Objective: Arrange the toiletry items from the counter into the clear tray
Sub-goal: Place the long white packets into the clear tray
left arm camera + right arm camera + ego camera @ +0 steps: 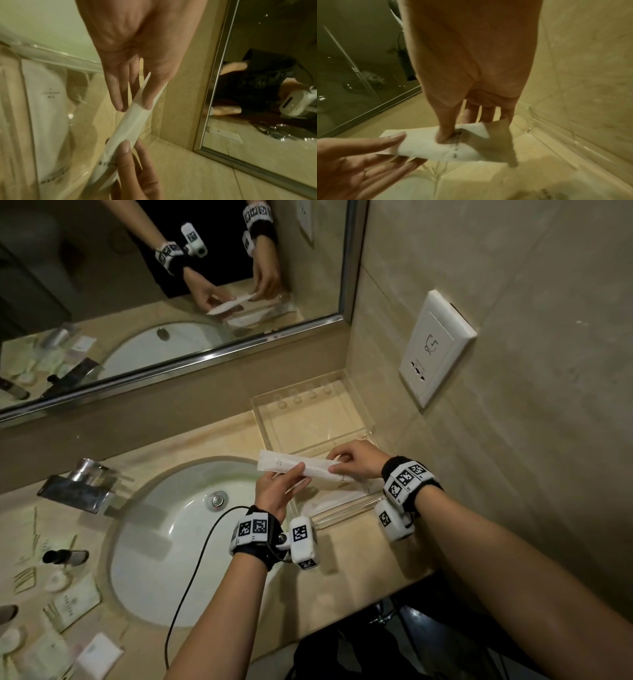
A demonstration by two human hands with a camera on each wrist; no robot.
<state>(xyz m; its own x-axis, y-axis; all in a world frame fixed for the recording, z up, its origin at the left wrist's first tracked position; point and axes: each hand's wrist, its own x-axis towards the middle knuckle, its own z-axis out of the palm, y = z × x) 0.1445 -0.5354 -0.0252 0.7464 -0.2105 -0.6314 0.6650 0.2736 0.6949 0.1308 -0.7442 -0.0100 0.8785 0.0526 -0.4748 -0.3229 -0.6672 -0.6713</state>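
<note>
A long white sachet [294, 466] is pinched by the left hand [277, 489] and right hand [356, 460] (one per end), kept level for lowering over the clear tray [270, 419] front edge.

The beige stone counter [359, 563] holds an oval white sink [178, 546] with a chrome faucet [80, 486] at its back-left. In the back-right corner sits the clear tray [274, 422]. Along the left edge lie small toiletries — a dark-capped bottle [66, 557], round soaps [56, 580], flat packets [73, 607].
</note>
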